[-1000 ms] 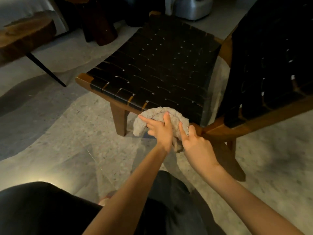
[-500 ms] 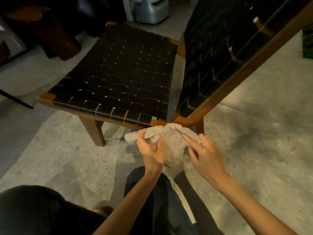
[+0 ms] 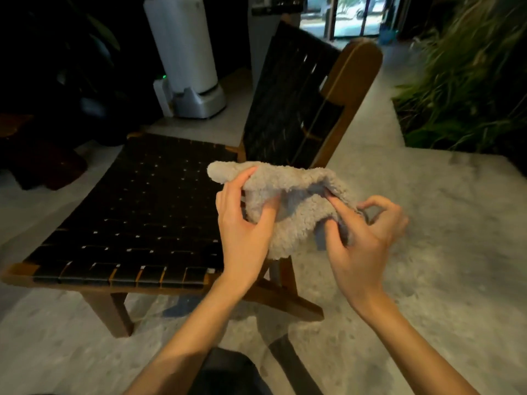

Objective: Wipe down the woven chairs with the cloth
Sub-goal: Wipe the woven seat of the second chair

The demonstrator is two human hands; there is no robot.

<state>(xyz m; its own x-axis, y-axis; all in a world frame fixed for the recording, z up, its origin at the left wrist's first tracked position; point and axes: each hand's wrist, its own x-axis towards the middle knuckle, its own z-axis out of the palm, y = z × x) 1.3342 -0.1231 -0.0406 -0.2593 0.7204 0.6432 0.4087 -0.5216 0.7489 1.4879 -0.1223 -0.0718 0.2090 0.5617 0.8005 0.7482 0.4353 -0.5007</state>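
Bunching the soft, fluffy grey cloth (image 3: 288,201) above the dark woven wooden-framed chair (image 3: 148,212), left hand (image 3: 242,232) and right hand (image 3: 368,238) each pinch it; light and limp, probably best gripped wadded.

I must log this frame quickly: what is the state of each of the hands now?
Left hand: closed, gripping the fluffy grey cloth.
Right hand: closed, pinching the same cloth.

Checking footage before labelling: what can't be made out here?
Head view:
- Near right seat corner of the chair: behind the cloth, left hand and right hand.
- Top of the white appliance: cut off by the upper edge.
- Plants: motion-blurred.
- Dark objects far left: too dim.
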